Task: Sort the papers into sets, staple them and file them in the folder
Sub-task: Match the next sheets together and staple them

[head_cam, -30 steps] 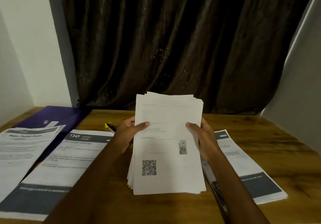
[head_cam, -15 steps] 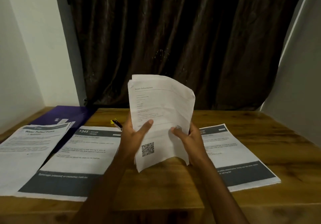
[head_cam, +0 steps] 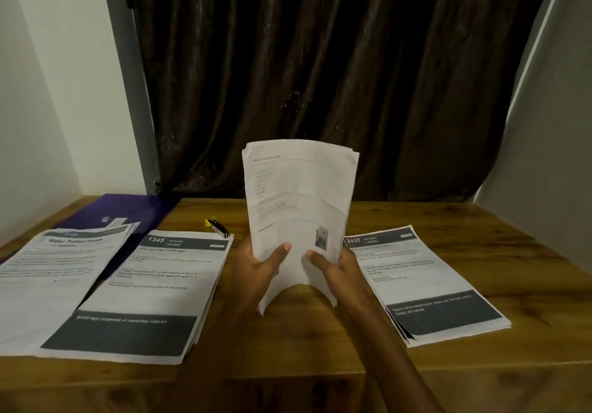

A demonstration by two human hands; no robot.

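Note:
I hold a stack of white printed papers (head_cam: 298, 195) upright above the middle of the wooden table (head_cam: 512, 252). My left hand (head_cam: 259, 271) grips its lower left edge and my right hand (head_cam: 336, 268) grips its lower right edge, thumbs on the front page. The bottom of the stack curls. Three sets lie flat: a "Water Potted Plants" pile (head_cam: 54, 271) at far left, a "1345" pile (head_cam: 150, 291) beside it, and a "2437" pile (head_cam: 426, 281) to the right. A purple folder (head_cam: 128, 211) lies at the back left, partly under the leftmost pile.
A small black and yellow stapler (head_cam: 217, 227) lies behind the "1345" pile. A dark curtain (head_cam: 320, 76) hangs behind the table. White walls close in on both sides. The table's front edge (head_cam: 288, 377) runs just below my forearms.
The stack lay tilted low on the table a second ago. Both hands have raised it upright and slid down to its bottom edge, which now bends.

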